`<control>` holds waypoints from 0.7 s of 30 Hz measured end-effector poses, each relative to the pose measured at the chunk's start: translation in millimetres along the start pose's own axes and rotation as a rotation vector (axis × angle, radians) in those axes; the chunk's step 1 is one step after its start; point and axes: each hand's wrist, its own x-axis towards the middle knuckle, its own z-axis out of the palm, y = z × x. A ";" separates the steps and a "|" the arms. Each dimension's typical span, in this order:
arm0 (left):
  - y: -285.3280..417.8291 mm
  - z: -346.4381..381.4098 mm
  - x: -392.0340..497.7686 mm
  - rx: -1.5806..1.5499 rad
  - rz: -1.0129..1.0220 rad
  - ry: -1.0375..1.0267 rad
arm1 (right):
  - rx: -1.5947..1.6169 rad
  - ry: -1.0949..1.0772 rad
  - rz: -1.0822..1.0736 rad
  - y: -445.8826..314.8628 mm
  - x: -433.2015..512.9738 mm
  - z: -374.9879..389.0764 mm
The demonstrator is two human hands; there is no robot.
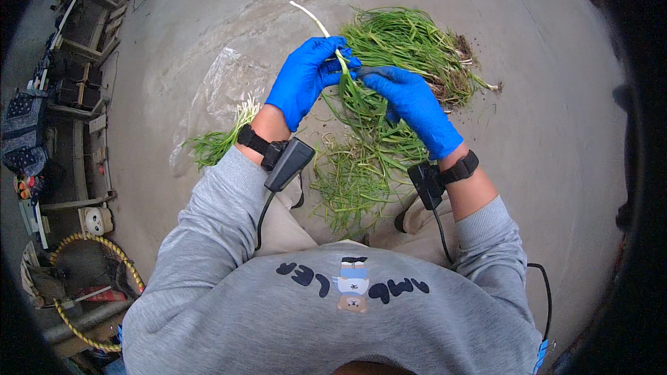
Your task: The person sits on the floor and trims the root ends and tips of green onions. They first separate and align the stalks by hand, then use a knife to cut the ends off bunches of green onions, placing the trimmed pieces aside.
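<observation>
My left hand [314, 75], in a blue glove, grips a single green onion [342, 61]. Its bare white end sticks out past the fingers towards the upper left, and its green leaves hang down between my hands. Close beside it, my gloved right hand [406, 96] has its fingertips at the stalk; whether they pinch a leaf is hidden. Beyond my right hand lies a large heap of green onions [398, 36], with soil on the roots at its right side. A small bunch of onions with clean white ends [221, 141] rests left of my left wrist.
Clear plastic film [224, 75] is spread on the concrete floor [547, 114], partly under the small bunch. Loose leaves and scraps [351, 187] lie between my feet. Along the left stand wooden frames [78, 49], with a yellow striped hoop [127, 263] nearby. Cabled devices are strapped to both wrists.
</observation>
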 end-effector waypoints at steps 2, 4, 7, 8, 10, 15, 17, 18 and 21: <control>-1.2 6.8 -4.4 0.059 -0.017 -0.003 | 0.028 0.129 -0.017 -0.7 4.6 1.0; -0.7 10.4 -8.4 0.162 -0.066 0.007 | -0.027 0.106 -0.115 0.9 7.1 3.6; -0.7 13.6 -13.1 0.309 -0.094 -0.032 | -0.134 0.099 -0.154 3.8 9.0 7.0; -0.6 14.5 -13.7 0.360 -0.094 -0.055 | -0.176 0.092 -0.153 4.5 9.8 7.1; -0.4 16.7 -13.9 0.335 -0.158 -0.068 | -0.103 0.096 -0.126 6.0 11.3 6.5; -5.7 23.3 -16.5 0.424 -0.128 -0.185 | 0.011 0.201 -0.137 15.7 16.1 3.5; -6.7 23.2 -17.4 0.444 -0.084 -0.241 | 0.023 0.227 -0.212 22.1 17.6 4.8; -6.7 22.7 -17.3 0.433 -0.094 -0.252 | -0.017 0.244 -0.275 24.9 17.8 4.7; -5.4 20.7 -17.3 0.416 -0.107 -0.276 | -0.187 0.302 -0.443 31.1 18.4 0.8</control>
